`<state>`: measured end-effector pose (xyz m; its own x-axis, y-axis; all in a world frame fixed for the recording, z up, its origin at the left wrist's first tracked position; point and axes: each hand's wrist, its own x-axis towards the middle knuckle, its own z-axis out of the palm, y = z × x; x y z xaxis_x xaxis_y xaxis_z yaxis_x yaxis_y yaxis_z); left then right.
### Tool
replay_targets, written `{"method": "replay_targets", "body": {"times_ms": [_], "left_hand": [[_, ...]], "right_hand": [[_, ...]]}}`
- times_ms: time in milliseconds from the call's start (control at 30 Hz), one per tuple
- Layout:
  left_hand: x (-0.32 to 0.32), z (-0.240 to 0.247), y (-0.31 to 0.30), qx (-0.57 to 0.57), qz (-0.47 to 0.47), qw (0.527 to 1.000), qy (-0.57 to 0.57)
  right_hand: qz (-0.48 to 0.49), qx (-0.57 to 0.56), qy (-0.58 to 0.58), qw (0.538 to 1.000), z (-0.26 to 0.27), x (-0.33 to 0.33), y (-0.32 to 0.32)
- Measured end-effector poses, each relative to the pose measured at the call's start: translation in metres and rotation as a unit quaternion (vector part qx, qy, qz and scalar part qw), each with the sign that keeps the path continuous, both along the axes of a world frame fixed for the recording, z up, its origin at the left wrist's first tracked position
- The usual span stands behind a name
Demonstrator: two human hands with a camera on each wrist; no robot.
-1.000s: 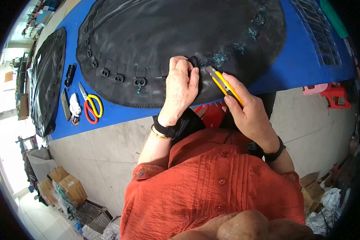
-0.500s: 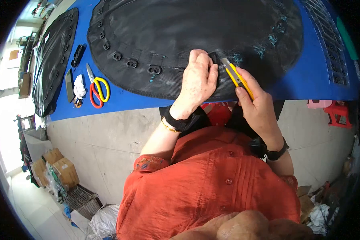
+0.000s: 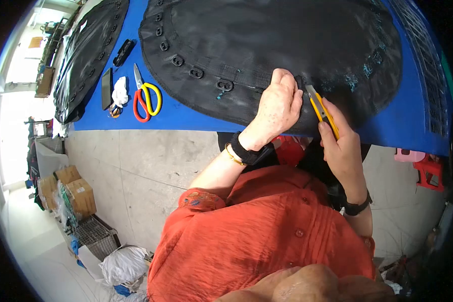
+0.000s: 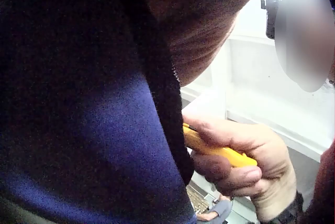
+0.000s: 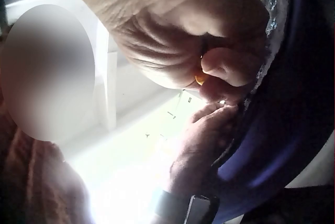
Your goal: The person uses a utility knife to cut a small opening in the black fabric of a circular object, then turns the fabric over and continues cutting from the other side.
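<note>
A large black fabric panel [image 3: 267,35] with a rounded edge lies on the blue table, small black buckles [image 3: 224,85] sewn along its border. My left hand [image 3: 277,108] rests at the panel's near edge, fingers curled and gripping a bunched bit of the black fabric. Just right of it, my right hand [image 3: 345,156] holds a yellow utility knife [image 3: 322,110], its blade end pointing at the fabric beside the left fingers. The left wrist view also shows the knife [image 4: 225,153] in the right hand. Loose teal thread bits [image 3: 351,80] lie scattered on the panel.
Left of the panel are red-and-yellow-handled scissors [image 3: 147,100], a dark flat bar [image 3: 107,89], a white crumpled bundle [image 3: 120,91] and a black tool [image 3: 124,53]. Another black panel [image 3: 88,55] lies beyond. Plastic-wrapped strips [image 3: 435,100] sit at the right; red stools [image 3: 428,171] stand below.
The head view has shifted, so the table and everything on it appear further right. Both hands keep nearly the same pose at the panel's edge, the knife staying beside the left fingers.
</note>
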<state>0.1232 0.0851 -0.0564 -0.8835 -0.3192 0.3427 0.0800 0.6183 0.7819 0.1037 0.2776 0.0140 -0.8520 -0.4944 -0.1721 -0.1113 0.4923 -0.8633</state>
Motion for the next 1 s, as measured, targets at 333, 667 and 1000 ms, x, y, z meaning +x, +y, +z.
{"method": "replay_targets", "body": {"times_ms": [333,667,1000], "left_hand": [[-0.001,-0.001,0.000,-0.007,0.003,1.000,0.000],[0.000,0.006,0.002,0.014,0.007,1.000,-0.011],[-0.002,0.014,0.005,-0.023,0.001,1.000,0.010]], "right_hand": [[0.029,0.005,0.041,0.999,0.001,0.004,0.006],[0.044,-0.043,0.098,0.993,-0.011,0.013,0.017],[0.059,-0.050,0.123,0.989,-0.019,0.012,0.023]]}}
